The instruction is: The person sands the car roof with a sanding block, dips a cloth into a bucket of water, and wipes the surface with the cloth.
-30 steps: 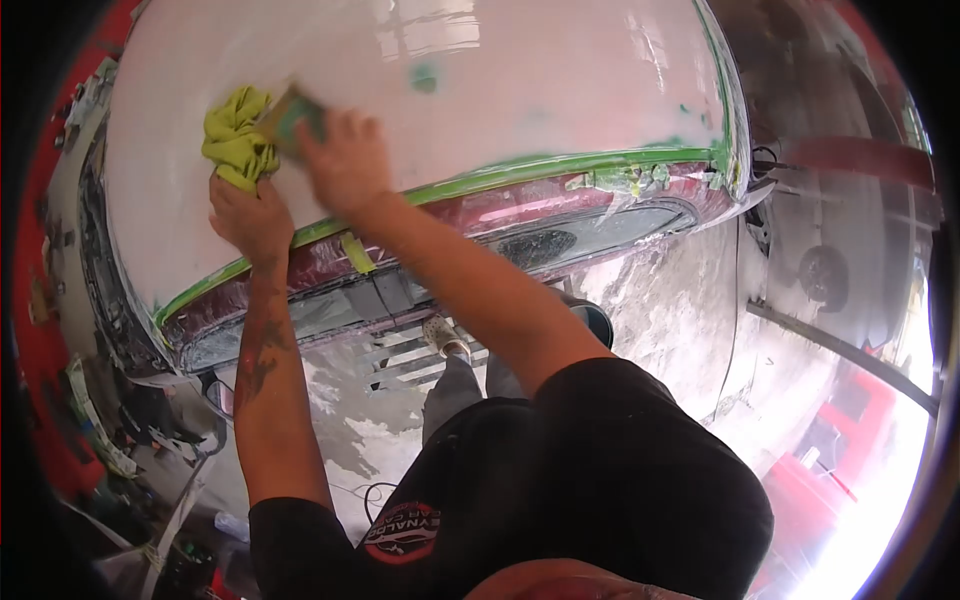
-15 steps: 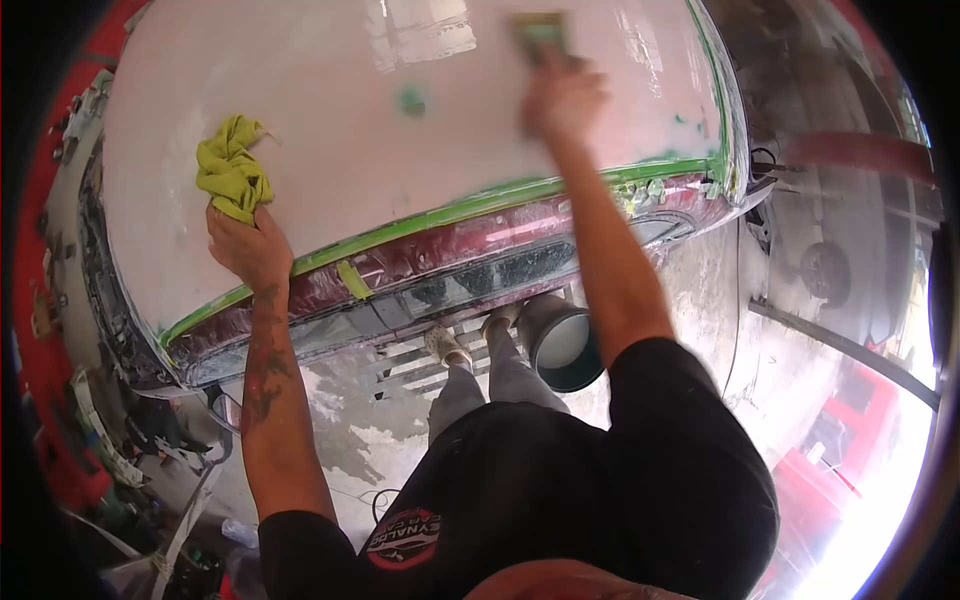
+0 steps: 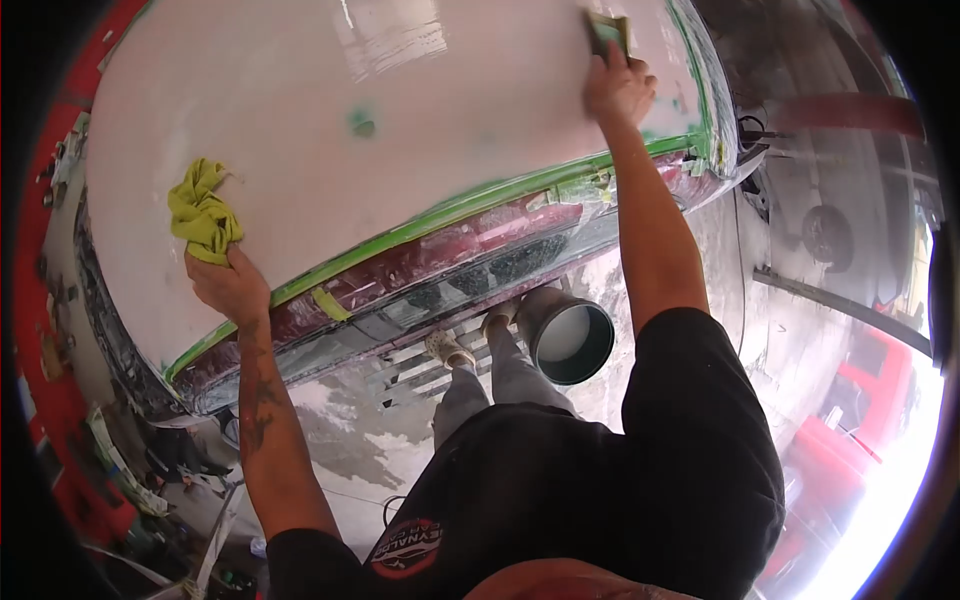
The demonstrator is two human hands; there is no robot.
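A wide car panel (image 3: 290, 180), whitish-pink and wet with a few green spots, spreads out in front of me. Bunched in my left hand (image 3: 230, 283) is a yellow-green cloth (image 3: 205, 212), resting on the panel's near left part. At the panel's far right, my right hand (image 3: 622, 92) grips a sanding block (image 3: 607, 33), dark with a tan edge, against the surface. Green masking tape (image 3: 430, 222) runs along the near edge of the panel and up its right side.
Below the panel edge, a dark bucket (image 3: 572, 340) of cloudy liquid stands by my feet on a slatted platform (image 3: 410, 375). A hose or cable (image 3: 741, 270) hangs at the right. Clutter lines the left side, and a red object (image 3: 830, 450) stands at lower right.
My right hand has slid the sanding block to the right across the panel. My left hand and the cloth appear slightly lower and farther left as the view shifts.
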